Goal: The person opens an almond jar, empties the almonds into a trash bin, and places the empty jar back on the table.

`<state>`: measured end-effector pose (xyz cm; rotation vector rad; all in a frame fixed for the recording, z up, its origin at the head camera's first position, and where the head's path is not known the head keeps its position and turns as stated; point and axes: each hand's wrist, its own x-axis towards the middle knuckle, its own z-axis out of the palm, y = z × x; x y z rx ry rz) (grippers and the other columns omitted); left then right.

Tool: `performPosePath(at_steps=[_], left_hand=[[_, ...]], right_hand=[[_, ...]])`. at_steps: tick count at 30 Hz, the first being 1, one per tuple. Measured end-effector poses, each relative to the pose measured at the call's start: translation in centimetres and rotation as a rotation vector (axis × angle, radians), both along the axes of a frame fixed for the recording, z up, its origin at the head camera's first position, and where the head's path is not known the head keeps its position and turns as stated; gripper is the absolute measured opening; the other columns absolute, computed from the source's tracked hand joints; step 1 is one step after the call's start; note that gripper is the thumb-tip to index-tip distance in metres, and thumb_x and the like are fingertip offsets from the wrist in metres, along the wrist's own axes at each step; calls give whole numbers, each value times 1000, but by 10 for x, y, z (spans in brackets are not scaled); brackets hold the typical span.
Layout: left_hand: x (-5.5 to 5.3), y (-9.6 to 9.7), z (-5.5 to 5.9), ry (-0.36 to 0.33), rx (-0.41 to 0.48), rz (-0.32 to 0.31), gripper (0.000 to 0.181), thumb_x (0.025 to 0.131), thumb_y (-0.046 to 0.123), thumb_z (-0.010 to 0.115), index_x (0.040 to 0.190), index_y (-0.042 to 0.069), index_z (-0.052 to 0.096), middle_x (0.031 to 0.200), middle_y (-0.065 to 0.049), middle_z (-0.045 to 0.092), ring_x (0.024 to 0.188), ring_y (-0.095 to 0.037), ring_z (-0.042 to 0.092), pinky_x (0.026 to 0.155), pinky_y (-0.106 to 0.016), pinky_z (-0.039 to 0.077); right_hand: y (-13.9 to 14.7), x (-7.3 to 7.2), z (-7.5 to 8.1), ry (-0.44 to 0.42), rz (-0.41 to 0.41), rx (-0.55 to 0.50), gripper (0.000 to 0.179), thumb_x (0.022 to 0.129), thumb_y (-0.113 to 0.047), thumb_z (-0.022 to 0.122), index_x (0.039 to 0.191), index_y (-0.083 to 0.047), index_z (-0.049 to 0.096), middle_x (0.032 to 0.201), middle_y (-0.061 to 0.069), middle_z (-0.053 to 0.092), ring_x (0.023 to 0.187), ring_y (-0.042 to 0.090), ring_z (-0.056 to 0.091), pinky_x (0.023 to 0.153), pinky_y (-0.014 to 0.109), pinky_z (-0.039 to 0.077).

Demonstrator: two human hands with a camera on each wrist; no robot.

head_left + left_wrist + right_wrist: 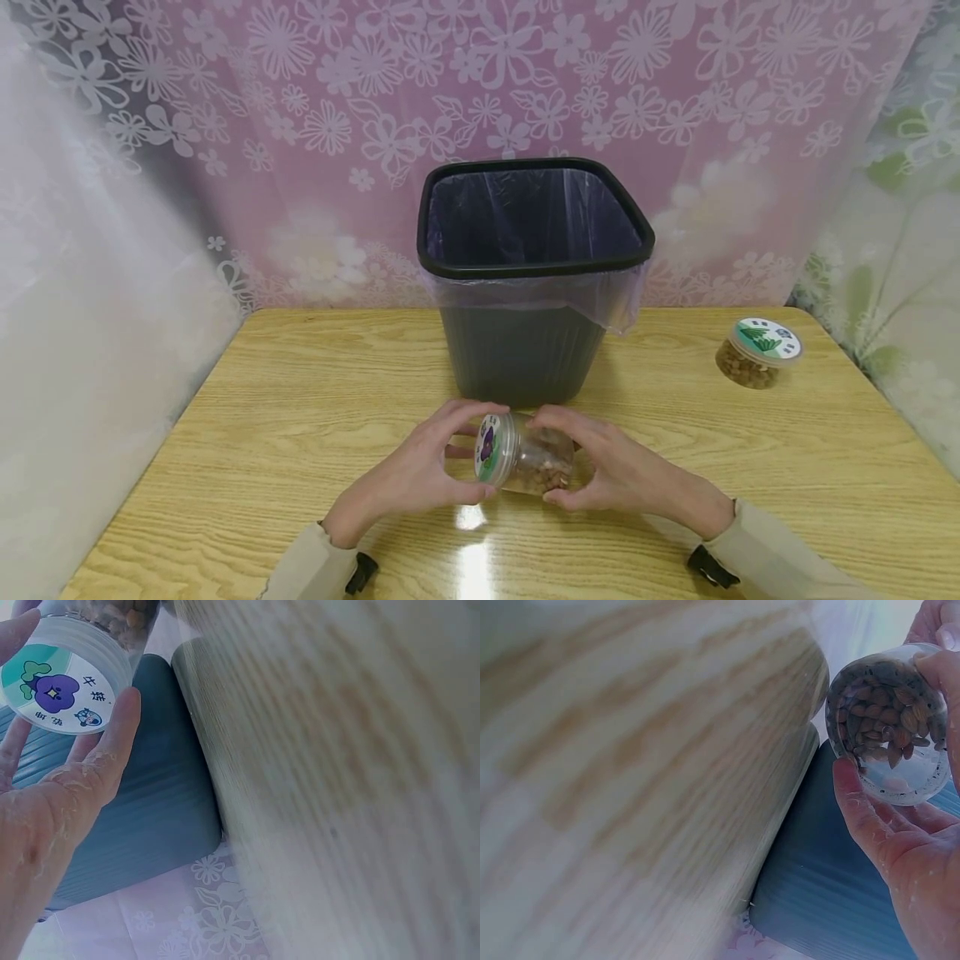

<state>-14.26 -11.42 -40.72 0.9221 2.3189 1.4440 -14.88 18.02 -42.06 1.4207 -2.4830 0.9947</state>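
Note:
A clear plastic jar (536, 462) is held sideways between both hands, its lid (491, 450) facing left. Brown nut-like pieces (889, 712) are inside and fill only part of it. My left hand (420, 467) grips the lid end, thumb on the near side and fingers on the far side. Around the base end curls my right hand (618, 467). In the left wrist view, the lid's round label (56, 690) carries a purple cartoon shape and green leaves. Whether the jar touches the table cannot be told.
A dark bin (521, 350) with a purple liner bag (532, 292) stands just behind the hands. Toward the back right of the wooden table (315, 392) sits a shorter lidded tub (753, 358) of brown pieces. A floral curtain (337, 167) hangs behind.

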Motion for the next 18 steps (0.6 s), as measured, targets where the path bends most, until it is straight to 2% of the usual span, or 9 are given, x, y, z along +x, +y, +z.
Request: performPosePath(at_steps=[4, 9, 18], left_hand=[[0, 0, 1, 0, 3, 2, 85, 80, 15, 87, 149, 40, 44, 146, 6, 45, 122, -24, 58, 102, -43, 56], [0, 0, 1, -14, -4, 6, 85, 80, 15, 88, 148, 41, 44, 146, 7, 45, 124, -24, 58, 102, -43, 56], [-1, 0, 1, -38, -17, 19, 82, 81, 24, 87, 148, 43, 43, 143, 8, 48, 123, -23, 60, 100, -37, 57]], right_hand=[[0, 1, 0, -27, -14, 12, 78, 82, -27, 87, 146, -17, 44, 132, -3, 61, 113, 9, 62, 94, 29, 57], [-1, 0, 1, -56, -24, 22, 78, 82, -28, 87, 146, -20, 43, 133, -6, 60, 117, 7, 61, 97, 29, 55], [0, 0, 0, 2, -7, 3, 78, 83, -26, 87, 146, -16, 43, 132, -1, 62, 114, 11, 63, 95, 32, 57]])
